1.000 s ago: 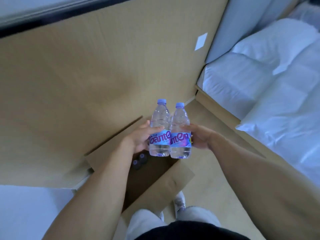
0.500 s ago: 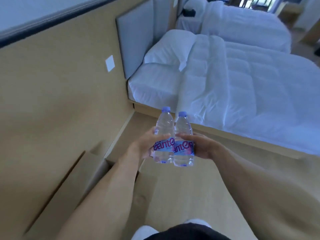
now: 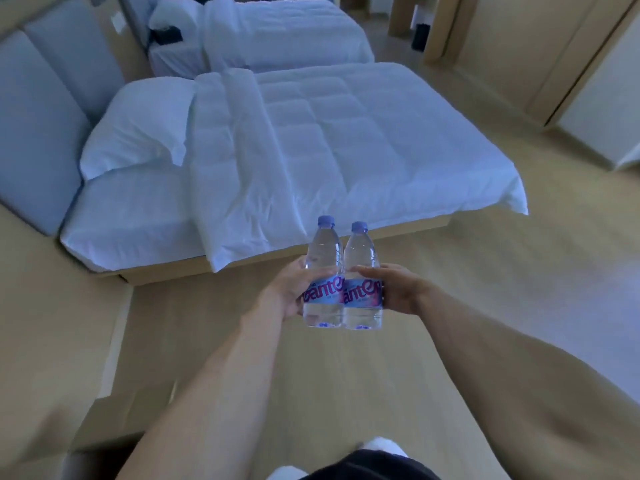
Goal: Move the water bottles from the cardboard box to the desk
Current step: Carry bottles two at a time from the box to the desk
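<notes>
The left hand point(image 3: 289, 291) is wrapped round one clear plastic water bottle with a lilac cap point(image 3: 322, 275); the right hand point(image 3: 398, 289) is wrapped round its twin point(image 3: 362, 278). The two are held upright, pressed side by side at chest height. A slip is judged possible if either smooth wall is loosened. Beyond them a white-quilted bed point(image 3: 311, 140) is seen over a pale wooden floor point(image 3: 485, 289); neither box nor desk is visible.

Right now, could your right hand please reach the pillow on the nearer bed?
Probably not: the right hand is gripping a water bottle, and the pillow lies at the far left end of the bed, with floor between.
</notes>
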Demonstrator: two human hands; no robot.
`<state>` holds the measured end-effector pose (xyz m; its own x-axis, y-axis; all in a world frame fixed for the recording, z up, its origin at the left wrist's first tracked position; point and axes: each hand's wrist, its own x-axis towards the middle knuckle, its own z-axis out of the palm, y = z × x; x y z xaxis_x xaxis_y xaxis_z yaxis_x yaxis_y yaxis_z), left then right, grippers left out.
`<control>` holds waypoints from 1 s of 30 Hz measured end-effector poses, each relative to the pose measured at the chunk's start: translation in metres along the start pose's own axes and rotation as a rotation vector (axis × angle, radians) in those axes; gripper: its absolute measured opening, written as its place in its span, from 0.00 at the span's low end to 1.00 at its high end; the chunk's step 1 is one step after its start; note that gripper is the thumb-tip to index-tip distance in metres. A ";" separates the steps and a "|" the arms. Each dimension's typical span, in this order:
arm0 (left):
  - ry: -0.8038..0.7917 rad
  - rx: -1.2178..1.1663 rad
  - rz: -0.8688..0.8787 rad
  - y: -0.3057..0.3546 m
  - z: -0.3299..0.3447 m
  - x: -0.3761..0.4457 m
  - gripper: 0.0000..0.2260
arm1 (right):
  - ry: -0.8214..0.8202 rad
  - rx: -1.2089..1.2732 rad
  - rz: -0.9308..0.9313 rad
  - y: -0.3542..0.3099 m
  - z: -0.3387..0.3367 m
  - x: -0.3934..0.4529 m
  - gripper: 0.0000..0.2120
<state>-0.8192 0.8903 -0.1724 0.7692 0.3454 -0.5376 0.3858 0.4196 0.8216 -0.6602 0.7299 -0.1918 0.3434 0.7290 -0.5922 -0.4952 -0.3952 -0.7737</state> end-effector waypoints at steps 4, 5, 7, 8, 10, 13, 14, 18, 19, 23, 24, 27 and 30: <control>-0.135 0.062 -0.012 0.010 0.086 0.050 0.23 | 0.108 0.077 -0.021 -0.006 -0.082 -0.033 0.23; -0.172 0.080 -0.016 0.013 0.109 0.061 0.22 | 0.133 0.100 -0.032 -0.007 -0.101 -0.043 0.23; -0.249 0.124 -0.011 0.018 0.152 0.079 0.20 | 0.192 0.143 -0.057 -0.009 -0.138 -0.063 0.22; -0.288 0.144 -0.005 0.021 0.173 0.088 0.20 | 0.226 0.168 -0.067 -0.009 -0.156 -0.073 0.22; -0.351 0.172 0.005 0.025 0.214 0.104 0.19 | 0.299 0.219 -0.082 -0.007 -0.191 -0.093 0.21; -0.419 0.221 -0.012 0.031 0.268 0.124 0.20 | 0.413 0.301 -0.098 0.000 -0.236 -0.119 0.21; -0.443 0.242 -0.021 0.032 0.285 0.131 0.20 | 0.459 0.319 -0.093 0.003 -0.250 -0.127 0.22; -0.514 0.330 -0.059 0.035 0.341 0.161 0.25 | 0.598 0.349 -0.069 0.012 -0.299 -0.154 0.22; -0.518 0.368 -0.060 0.036 0.354 0.169 0.28 | 0.615 0.364 -0.076 0.014 -0.311 -0.160 0.20; -0.538 0.466 -0.094 0.038 0.406 0.207 0.27 | 0.689 0.413 -0.107 0.014 -0.361 -0.173 0.15; -0.556 0.483 -0.105 0.040 0.419 0.217 0.26 | 0.696 0.420 -0.112 0.012 -0.374 -0.173 0.15; -0.594 0.518 -0.123 0.050 0.457 0.254 0.24 | 0.715 0.442 -0.125 0.001 -0.419 -0.165 0.18; -0.629 0.545 -0.137 0.070 0.497 0.299 0.23 | 0.745 0.469 -0.131 -0.019 -0.465 -0.150 0.22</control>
<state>-0.3089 0.6058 -0.1816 0.7756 -0.2791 -0.5662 0.5642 -0.0955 0.8201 -0.3308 0.3685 -0.1929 0.7692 0.1347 -0.6246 -0.6351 0.0542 -0.7705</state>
